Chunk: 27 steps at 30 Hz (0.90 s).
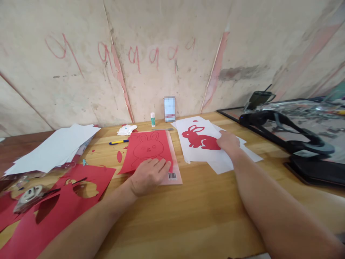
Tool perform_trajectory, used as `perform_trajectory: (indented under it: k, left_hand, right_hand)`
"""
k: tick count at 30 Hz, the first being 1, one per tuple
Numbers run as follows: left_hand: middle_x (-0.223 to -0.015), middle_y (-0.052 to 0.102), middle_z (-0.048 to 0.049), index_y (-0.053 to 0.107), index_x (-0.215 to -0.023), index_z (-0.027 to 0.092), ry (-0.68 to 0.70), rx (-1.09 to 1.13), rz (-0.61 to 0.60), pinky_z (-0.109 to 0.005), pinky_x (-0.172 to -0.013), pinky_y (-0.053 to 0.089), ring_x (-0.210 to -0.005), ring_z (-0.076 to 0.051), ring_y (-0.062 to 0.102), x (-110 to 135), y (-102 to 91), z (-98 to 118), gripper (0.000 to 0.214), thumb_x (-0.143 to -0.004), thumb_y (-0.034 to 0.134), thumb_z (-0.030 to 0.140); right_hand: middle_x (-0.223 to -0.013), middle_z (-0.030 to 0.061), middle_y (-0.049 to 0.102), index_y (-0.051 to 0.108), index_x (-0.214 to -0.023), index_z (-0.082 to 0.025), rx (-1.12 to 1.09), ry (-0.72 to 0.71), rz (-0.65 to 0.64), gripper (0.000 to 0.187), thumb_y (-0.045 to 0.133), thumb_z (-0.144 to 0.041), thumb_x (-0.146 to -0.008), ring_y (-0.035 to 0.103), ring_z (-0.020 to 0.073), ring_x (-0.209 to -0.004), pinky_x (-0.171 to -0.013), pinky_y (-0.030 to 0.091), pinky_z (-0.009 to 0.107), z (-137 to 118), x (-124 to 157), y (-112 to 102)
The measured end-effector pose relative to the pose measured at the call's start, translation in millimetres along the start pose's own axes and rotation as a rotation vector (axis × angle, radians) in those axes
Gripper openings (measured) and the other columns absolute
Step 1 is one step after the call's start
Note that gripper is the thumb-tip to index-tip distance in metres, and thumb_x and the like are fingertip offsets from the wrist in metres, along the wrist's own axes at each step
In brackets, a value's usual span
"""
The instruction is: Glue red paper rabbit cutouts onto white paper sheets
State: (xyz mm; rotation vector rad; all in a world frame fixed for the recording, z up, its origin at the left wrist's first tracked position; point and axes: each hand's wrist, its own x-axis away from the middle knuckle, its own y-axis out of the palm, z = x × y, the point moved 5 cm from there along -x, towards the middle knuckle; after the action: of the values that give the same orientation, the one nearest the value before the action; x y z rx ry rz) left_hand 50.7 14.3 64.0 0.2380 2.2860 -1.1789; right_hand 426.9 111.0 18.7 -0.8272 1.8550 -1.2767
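Lying on a pink booklet with a barcode (172, 176) is a sheet of red paper (134, 151), with a rabbit outlined in dark lines. My left hand (151, 173) is on its lower edge, fingers bent and closed on the paper; the fingertips are partly hidden. To the right, a red paper-cut rabbit (207, 141) lies flat on white paper (192, 155). My right hand (228, 141) is closed at the right side of that white paper, beside the rabbit's rear; its fingers are largely covered by the back of the hand. More white sheets (219, 167) lie underneath.
A glue stick (153, 119), a propped phone (169, 109) and a thin metal tool (162, 129) are near the wall. At left are a pen (118, 142), cut red paper (105, 176), a tape measure (29, 198) and white sheets (56, 145). A black headset-like frame (288, 133) lies right.
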Motion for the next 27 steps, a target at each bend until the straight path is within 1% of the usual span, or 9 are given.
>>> perform_trajectory:
  k: [2,4,10,13,15,18,20,24,27]
  left_hand:
    - [-0.091,0.072,-0.0104,0.062,-0.108,0.011,0.008,0.016,-0.055,-0.029,-0.064,0.054,-0.078,-0.018,0.067,1,9.7,10,0.029,-0.092,0.039,0.007]
    - [-0.089,0.071,-0.01,0.063,-0.107,0.011,0.006,0.033,-0.088,-0.029,-0.06,0.053,-0.073,-0.018,0.066,4,17.7,13,0.028,-0.09,0.04,0.007]
    - [-0.095,0.071,-0.0108,0.061,-0.111,0.011,-0.003,0.127,-0.201,-0.031,-0.062,0.053,-0.078,-0.02,0.067,9,29.1,17,0.031,-0.084,0.046,0.008]
    - [-0.096,0.072,-0.0106,0.06,-0.112,0.012,-0.021,0.165,-0.203,-0.031,-0.063,0.053,-0.078,-0.02,0.067,9,29.8,18,0.031,-0.085,0.045,0.007]
    - [-0.093,0.072,-0.0094,0.061,-0.11,0.013,-0.057,0.176,-0.189,-0.03,-0.062,0.052,-0.076,-0.019,0.067,10,31.1,16,0.029,-0.087,0.043,0.007]
    - [-0.078,0.07,-0.0056,0.062,-0.104,0.014,-0.151,0.205,-0.156,-0.028,-0.057,0.049,-0.066,-0.017,0.065,14,35.5,7,0.026,-0.091,0.041,0.008]
    - [-0.071,0.068,-0.0042,0.064,-0.103,0.015,-0.223,0.238,-0.128,-0.026,-0.054,0.047,-0.061,-0.016,0.064,17,39.2,0,0.023,-0.094,0.042,0.014]
    - [-0.065,0.067,-0.0045,0.068,-0.098,0.017,-0.361,0.237,-0.09,-0.024,-0.052,0.044,-0.056,-0.015,0.062,22,44.6,-11,0.028,-0.098,0.044,0.03]
    - [-0.067,0.069,-0.0043,0.07,-0.095,0.019,-0.391,0.264,-0.098,-0.024,-0.054,0.043,-0.057,-0.015,0.063,22,45.2,-13,0.034,-0.1,0.039,0.031]
  right_hand:
    - [-0.118,0.0275,0.063,0.062,-0.121,-0.005,0.022,0.028,0.017,0.041,0.05,-0.008,-0.082,0.059,0.0363,-0.113,-0.086,0.043,0.043,-8,4,-5]
    - [-0.124,0.0216,0.062,0.059,-0.128,-0.011,0.029,-0.029,0.048,0.045,0.051,-0.012,-0.083,0.057,0.0332,-0.117,-0.093,0.043,0.043,-27,10,-10]
    - [-0.12,0.0152,0.067,0.064,-0.124,-0.012,-0.181,-0.513,0.007,0.04,0.056,-0.016,-0.085,0.061,0.0285,-0.113,-0.096,0.045,0.038,-109,50,-13]
    - [-0.109,0.012,0.072,0.068,-0.116,-0.015,-0.356,-0.714,-0.144,0.034,0.06,-0.018,-0.083,0.065,0.0245,-0.1,-0.09,0.049,0.035,-139,81,-12]
    - [-0.104,0.0084,0.074,0.071,-0.111,-0.018,-0.501,-0.814,-0.333,0.031,0.064,-0.026,-0.082,0.066,0.0223,-0.094,-0.086,0.05,0.033,-155,102,-15]
    - [-0.116,0.0073,0.071,0.07,-0.115,-0.021,-0.642,-0.966,-0.617,0.043,0.068,-0.045,-0.08,0.064,0.0227,-0.105,-0.09,0.049,0.034,-172,134,-25]
    - [-0.12,0.007,0.069,0.068,-0.118,-0.021,-0.676,-1.037,-0.717,0.048,0.072,-0.045,-0.076,0.062,0.023,-0.11,-0.092,0.047,0.033,-180,151,-31]
    - [-0.1,0.0036,0.073,0.073,-0.1,-0.022,-0.568,-1.137,-0.604,0.03,0.073,-0.019,-0.07,0.064,0.0206,-0.094,-0.082,0.047,0.03,-191,168,-23]
    - [-0.077,0.0015,0.072,0.073,-0.078,-0.019,-0.47,-1.026,-0.495,0.018,0.062,-0.006,-0.072,0.062,0.0165,-0.074,-0.065,0.043,0.025,-193,164,-4]
